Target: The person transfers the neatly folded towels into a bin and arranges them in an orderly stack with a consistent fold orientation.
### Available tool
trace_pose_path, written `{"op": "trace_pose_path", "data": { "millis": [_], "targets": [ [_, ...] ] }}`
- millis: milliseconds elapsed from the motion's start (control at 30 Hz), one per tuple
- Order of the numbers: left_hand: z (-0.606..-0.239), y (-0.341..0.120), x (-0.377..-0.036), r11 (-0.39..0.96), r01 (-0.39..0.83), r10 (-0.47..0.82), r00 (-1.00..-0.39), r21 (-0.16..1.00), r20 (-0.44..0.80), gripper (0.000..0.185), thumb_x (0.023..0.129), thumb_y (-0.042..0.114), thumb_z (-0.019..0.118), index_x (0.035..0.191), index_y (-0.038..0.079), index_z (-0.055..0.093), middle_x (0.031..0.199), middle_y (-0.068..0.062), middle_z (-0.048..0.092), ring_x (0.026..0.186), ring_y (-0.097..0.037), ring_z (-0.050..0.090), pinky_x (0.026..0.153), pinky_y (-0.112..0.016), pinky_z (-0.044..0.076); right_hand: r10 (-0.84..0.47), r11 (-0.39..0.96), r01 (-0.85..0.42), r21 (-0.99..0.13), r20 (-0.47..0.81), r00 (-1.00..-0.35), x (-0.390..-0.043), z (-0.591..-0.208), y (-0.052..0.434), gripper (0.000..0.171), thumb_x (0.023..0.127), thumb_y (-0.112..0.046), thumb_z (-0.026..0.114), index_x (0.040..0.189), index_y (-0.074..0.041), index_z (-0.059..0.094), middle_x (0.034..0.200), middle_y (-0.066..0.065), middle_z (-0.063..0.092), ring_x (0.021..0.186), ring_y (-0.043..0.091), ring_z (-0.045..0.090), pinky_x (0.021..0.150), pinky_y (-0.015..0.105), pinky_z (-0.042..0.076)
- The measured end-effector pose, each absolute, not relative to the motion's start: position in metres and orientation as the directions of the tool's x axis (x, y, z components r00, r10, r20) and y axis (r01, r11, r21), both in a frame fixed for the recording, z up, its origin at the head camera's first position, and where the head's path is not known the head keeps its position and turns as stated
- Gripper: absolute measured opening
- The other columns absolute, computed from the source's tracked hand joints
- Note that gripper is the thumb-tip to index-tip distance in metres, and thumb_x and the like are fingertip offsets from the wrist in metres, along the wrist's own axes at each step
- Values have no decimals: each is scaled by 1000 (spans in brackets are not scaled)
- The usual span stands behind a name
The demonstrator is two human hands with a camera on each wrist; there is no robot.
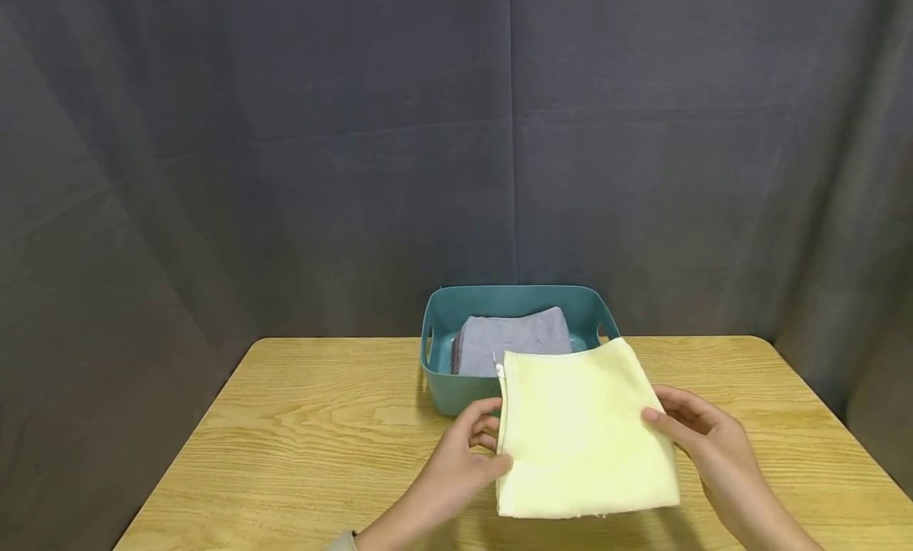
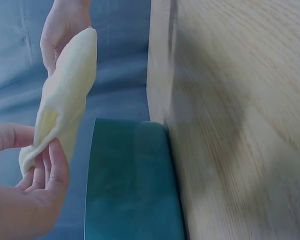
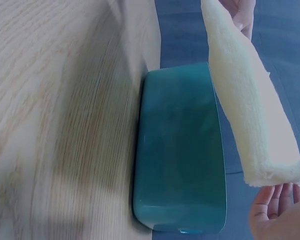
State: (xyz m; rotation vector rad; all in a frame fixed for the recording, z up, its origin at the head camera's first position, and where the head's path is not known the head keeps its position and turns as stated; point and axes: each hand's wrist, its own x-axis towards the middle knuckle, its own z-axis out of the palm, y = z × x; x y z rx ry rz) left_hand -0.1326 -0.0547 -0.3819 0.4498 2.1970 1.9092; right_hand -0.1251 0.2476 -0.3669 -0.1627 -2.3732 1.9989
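A folded pale yellow towel (image 1: 581, 436) is held up in front of the teal basket, between both hands. My left hand (image 1: 467, 456) pinches its left edge, thumb on the near face and fingers behind. At the right edge my right hand (image 1: 706, 440) grips it the same way. Seen from the left wrist, the towel (image 2: 65, 95) shows its thick folded layers, raised above the table. The right wrist view shows the fluffy lower fold of the towel (image 3: 250, 110). Inside the teal basket (image 1: 456, 392) lies a stack of folded grey towels (image 1: 517, 337), partly hidden by the yellow one.
The basket stands near the back edge of a light wood table (image 1: 299, 440), with oval handle holes in its sides. A dark grey curtain (image 1: 357, 178) hangs behind the table and along both sides.
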Motion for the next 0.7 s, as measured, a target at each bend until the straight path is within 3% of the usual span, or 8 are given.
{"op": "trace_pose_path", "data": {
  "millis": [233,467,700],
  "targets": [
    [-379,-61,-135,116,138,330,-939,984,92,63,83,-2,65,142,-4,44,111,-9,62,92,-19,54,74,-25,49,107,166,42,-985,-24,-994,-129,-363,238,41,91,-30,74,128,-12,66,108,-15,67,101,5,60,84,16,48],
    [-377,-68,-137,116,156,328,-938,981,110,62,84,-3,66,141,-5,44,111,-9,63,92,-19,55,73,-23,51,111,139,21,-990,-5,-994,-133,-362,231,35,91,-25,75,123,-13,69,104,-15,68,98,5,60,82,17,48],
    [-371,-74,-141,127,172,331,-936,977,122,61,84,-2,68,141,-3,46,110,-9,63,92,-18,56,76,-25,51,108,183,35,-983,-15,-994,-137,-357,227,44,91,-30,74,128,-9,65,106,-15,67,100,7,59,84,18,48]
  ]
}}
